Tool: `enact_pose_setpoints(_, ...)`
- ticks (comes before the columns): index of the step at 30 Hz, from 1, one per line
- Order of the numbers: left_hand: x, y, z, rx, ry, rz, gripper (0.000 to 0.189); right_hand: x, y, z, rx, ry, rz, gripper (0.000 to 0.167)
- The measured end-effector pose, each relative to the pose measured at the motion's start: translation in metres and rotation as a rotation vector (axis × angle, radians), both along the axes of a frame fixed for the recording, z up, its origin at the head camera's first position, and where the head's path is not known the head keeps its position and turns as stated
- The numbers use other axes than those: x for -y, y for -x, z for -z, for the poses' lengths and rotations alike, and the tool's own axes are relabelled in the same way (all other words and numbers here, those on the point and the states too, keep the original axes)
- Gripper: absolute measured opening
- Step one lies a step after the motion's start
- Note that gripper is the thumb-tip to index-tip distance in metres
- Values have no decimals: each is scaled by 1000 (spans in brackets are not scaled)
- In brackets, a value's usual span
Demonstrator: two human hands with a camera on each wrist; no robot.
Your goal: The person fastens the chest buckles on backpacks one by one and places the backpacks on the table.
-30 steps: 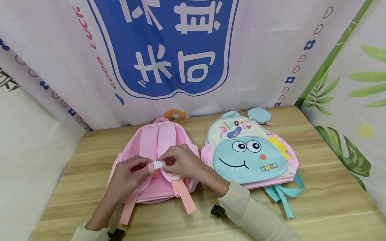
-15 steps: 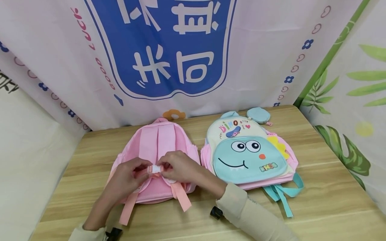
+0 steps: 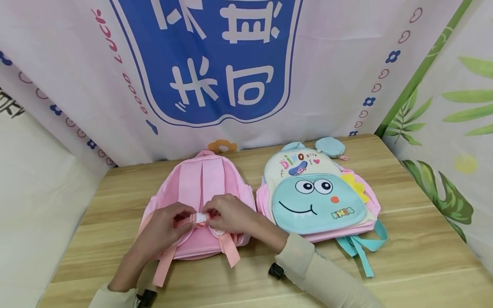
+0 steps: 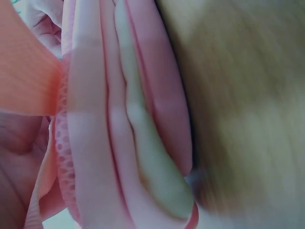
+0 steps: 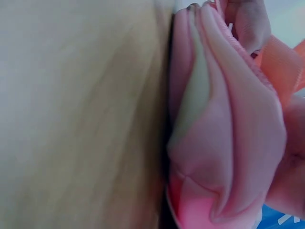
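A pink backpack (image 3: 192,251) lies with its shoulder straps facing up in the head view. Over its lower middle, a white buckle (image 3: 200,217) on coral webbing sits between both hands. My left hand (image 3: 163,226) pinches the buckle's left side between thumb and fingers. At its right side my right hand (image 3: 231,214) does the same. Coral strap tails (image 3: 164,266) hang over the pack's bottom edge. In the left wrist view, the pack's side (image 4: 90,133) covers most of the left hand (image 4: 19,162). In the right wrist view, the right hand (image 5: 291,164) shows partly behind the pack (image 5: 238,143).
To the right lies a second backpack (image 3: 319,205) with a blue dinosaur face, its teal straps (image 3: 360,250) trailing forward. A round blue pouch (image 3: 330,146) lies at its top. Both packs rest on a wooden table (image 3: 420,226), with a printed curtain (image 3: 327,64) behind.
Both hands and the buckle have come slightly lower over the pink backpack. The right coral strap tail has swung a little to the left. The second backpack stays put.
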State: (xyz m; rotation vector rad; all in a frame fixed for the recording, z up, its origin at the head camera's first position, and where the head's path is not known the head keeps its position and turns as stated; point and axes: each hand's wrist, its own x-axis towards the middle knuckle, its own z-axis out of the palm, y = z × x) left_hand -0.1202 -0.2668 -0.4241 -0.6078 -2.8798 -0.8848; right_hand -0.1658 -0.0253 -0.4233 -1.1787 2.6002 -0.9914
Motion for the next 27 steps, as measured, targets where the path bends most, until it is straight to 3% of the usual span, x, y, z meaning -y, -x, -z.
enact_pose_setpoints(9, -1, -5, -21, 36, 63, 20, 38, -17, -2, -18, 39, 7, -18, 30)
enact_pose_setpoints(14, -13, -8, -34, 2, 61, 52, 46, -45, -8, -30, 63, -24, 67, 37)
enact_pose_setpoints(19, -37, -6, -44, -17, 32, 73, 42, -87, -13, -36, 38, -39, 172, 39)
enact_pose_setpoints(27, -78, 0, -50, -60, -67, 98, 37, -152, -21, -44, -27, -62, 344, 44)
